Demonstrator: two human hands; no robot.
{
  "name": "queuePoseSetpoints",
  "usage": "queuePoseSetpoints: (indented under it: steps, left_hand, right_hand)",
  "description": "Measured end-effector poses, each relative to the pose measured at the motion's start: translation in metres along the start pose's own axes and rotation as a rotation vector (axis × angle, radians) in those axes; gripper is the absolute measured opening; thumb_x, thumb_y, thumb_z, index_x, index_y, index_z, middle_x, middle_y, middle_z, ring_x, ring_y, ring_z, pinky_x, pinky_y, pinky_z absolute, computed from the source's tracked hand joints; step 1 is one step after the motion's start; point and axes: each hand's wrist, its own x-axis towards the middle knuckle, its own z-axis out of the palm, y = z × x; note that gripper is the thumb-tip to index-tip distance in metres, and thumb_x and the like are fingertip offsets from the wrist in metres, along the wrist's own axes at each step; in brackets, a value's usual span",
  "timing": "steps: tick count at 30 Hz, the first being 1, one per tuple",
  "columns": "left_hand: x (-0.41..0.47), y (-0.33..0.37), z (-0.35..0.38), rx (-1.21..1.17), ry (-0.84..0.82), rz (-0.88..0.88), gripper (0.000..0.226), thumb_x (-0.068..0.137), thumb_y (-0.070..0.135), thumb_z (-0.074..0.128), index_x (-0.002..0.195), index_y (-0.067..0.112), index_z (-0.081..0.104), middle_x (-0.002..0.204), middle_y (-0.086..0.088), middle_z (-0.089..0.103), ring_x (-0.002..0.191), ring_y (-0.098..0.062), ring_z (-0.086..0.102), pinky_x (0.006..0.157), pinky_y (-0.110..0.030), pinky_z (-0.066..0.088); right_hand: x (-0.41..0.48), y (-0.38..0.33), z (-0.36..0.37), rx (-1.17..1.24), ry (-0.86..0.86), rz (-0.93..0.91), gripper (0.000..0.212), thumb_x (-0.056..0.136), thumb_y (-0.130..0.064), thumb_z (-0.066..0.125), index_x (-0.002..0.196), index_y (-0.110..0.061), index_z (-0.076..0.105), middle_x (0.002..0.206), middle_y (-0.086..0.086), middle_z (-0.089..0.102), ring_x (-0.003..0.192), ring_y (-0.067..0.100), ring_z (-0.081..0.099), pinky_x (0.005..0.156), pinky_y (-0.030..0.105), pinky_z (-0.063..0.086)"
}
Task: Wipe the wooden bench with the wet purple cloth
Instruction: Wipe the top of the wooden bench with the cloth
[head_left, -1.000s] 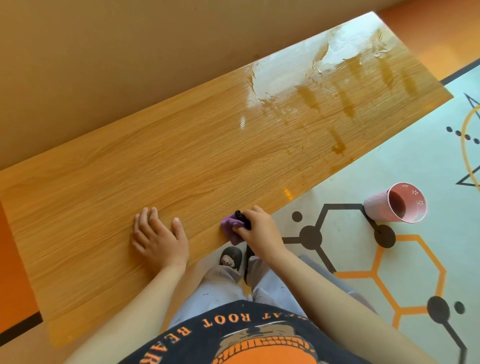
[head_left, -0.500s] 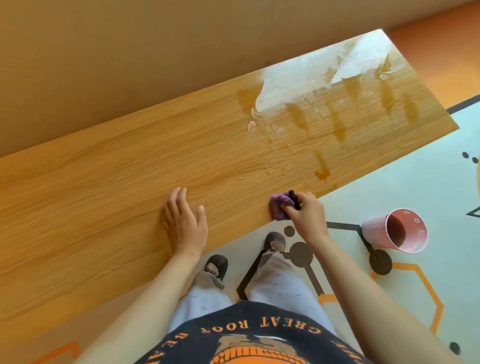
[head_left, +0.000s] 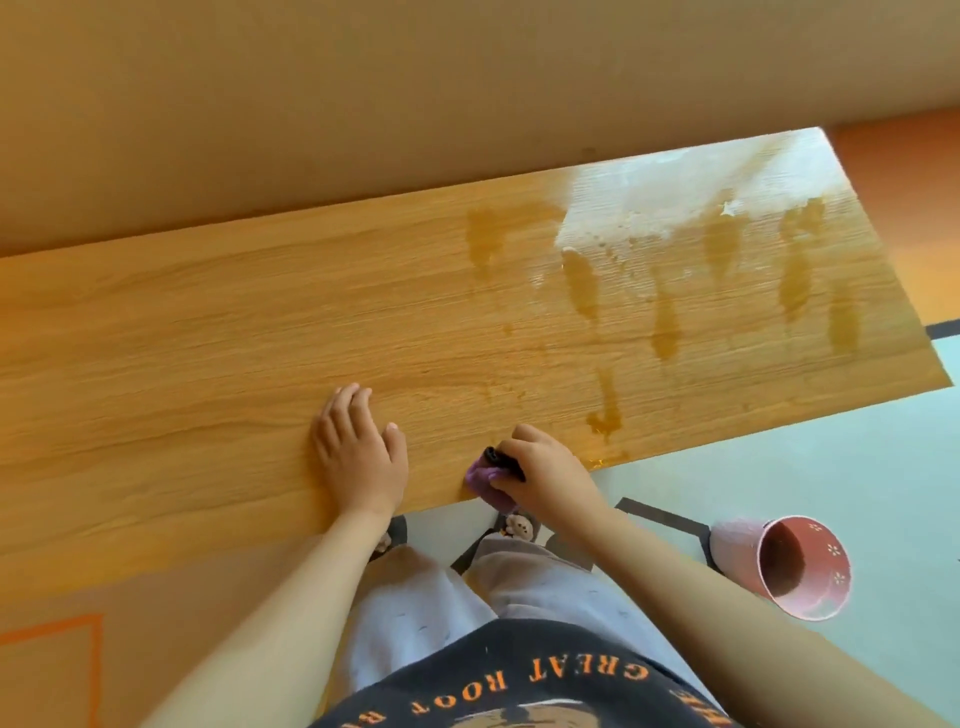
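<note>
The long wooden bench (head_left: 208, 353) runs along a tan wall, its right part wet with dark streaks and glare. My right hand (head_left: 545, 475) grips the bunched purple cloth (head_left: 483, 480), which has a black edge, and presses it on the bench's near edge. My left hand (head_left: 358, 452) lies flat on the wood just left of the cloth, fingers together and holding nothing.
A pink cup (head_left: 784, 566) with small white flowers lies tipped on the pale patterned floor mat (head_left: 831, 467) at the right. My legs and slippers (head_left: 519, 525) stand close against the bench front. Orange floor shows at the far right.
The view has shifted along the bench toward its wet end. Both hands have moved right along the near edge, the cloth still pressed on the wood.
</note>
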Motion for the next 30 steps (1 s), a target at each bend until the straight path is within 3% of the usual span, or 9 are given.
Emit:
queuePoseSetpoints:
  steps: [4, 10, 13, 16, 20, 25, 30]
  left_hand:
    - [0.001, 0.001, 0.003, 0.01, 0.033, -0.022, 0.049, 0.081, 0.026, 0.045, 0.124, 0.004, 0.053, 0.136, -0.013, 0.05, 0.129, -0.035, 0.042, 0.107, -0.053, 0.032]
    - [0.0, 0.004, 0.001, 0.015, -0.012, -0.062, 0.051, 0.082, 0.029, 0.042, 0.128, 0.009, 0.05, 0.14, -0.01, 0.047, 0.133, -0.031, 0.036, 0.112, -0.051, 0.026]
    - [0.001, 0.004, 0.0, 0.008, -0.004, -0.061, 0.05, 0.083, 0.029, 0.042, 0.127, 0.008, 0.051, 0.139, -0.01, 0.047, 0.133, -0.03, 0.036, 0.112, -0.051, 0.026]
    - [0.001, 0.004, 0.001, 0.012, 0.002, -0.055, 0.049, 0.083, 0.028, 0.044, 0.127, 0.008, 0.051, 0.138, -0.011, 0.048, 0.132, -0.029, 0.036, 0.112, -0.051, 0.026]
    - [0.002, 0.005, 0.0, 0.012, -0.004, -0.051, 0.049, 0.083, 0.029, 0.043, 0.126, 0.008, 0.051, 0.138, -0.011, 0.048, 0.132, -0.031, 0.038, 0.112, -0.051, 0.026]
    - [0.002, 0.007, -0.002, -0.007, 0.01, -0.058, 0.049, 0.081, 0.028, 0.045, 0.124, 0.007, 0.053, 0.136, -0.012, 0.05, 0.13, -0.031, 0.039, 0.11, -0.05, 0.027]
    - [0.004, 0.006, -0.003, 0.004, 0.002, -0.053, 0.05, 0.079, 0.028, 0.046, 0.124, 0.007, 0.053, 0.136, -0.011, 0.051, 0.13, -0.031, 0.039, 0.109, -0.05, 0.029]
  right_hand:
    - [0.038, 0.013, -0.032, -0.061, -0.035, -0.084, 0.021, 0.088, -0.029, 0.061, 0.096, -0.01, 0.062, 0.093, 0.002, 0.048, 0.083, 0.022, 0.052, 0.064, 0.033, 0.042]
    - [0.129, 0.021, -0.078, -0.078, 0.085, -0.073, 0.02, 0.084, -0.024, 0.064, 0.09, -0.005, 0.064, 0.09, 0.006, 0.052, 0.077, 0.024, 0.051, 0.064, 0.035, 0.043]
    - [0.16, 0.018, -0.088, -0.079, 0.15, -0.05, 0.019, 0.084, -0.024, 0.065, 0.089, -0.005, 0.063, 0.087, 0.004, 0.048, 0.075, 0.021, 0.047, 0.062, 0.029, 0.034]
    - [0.164, 0.019, -0.087, -0.053, 0.169, -0.054, 0.019, 0.084, -0.025, 0.065, 0.089, -0.006, 0.063, 0.088, 0.002, 0.049, 0.076, 0.02, 0.048, 0.063, 0.027, 0.033]
    - [0.123, 0.018, -0.073, -0.096, -0.016, -0.199, 0.02, 0.083, -0.024, 0.067, 0.097, -0.009, 0.067, 0.096, 0.004, 0.056, 0.081, 0.022, 0.056, 0.071, 0.035, 0.047]
    - [0.063, 0.013, -0.037, -0.089, -0.3, -0.401, 0.023, 0.086, -0.027, 0.063, 0.106, -0.016, 0.066, 0.098, 0.0, 0.055, 0.086, 0.018, 0.055, 0.077, 0.036, 0.05]
    - [0.075, 0.013, -0.037, -0.083, -0.327, -0.446, 0.028, 0.085, -0.026, 0.065, 0.11, -0.014, 0.067, 0.096, 0.002, 0.055, 0.083, 0.019, 0.054, 0.072, 0.033, 0.046]
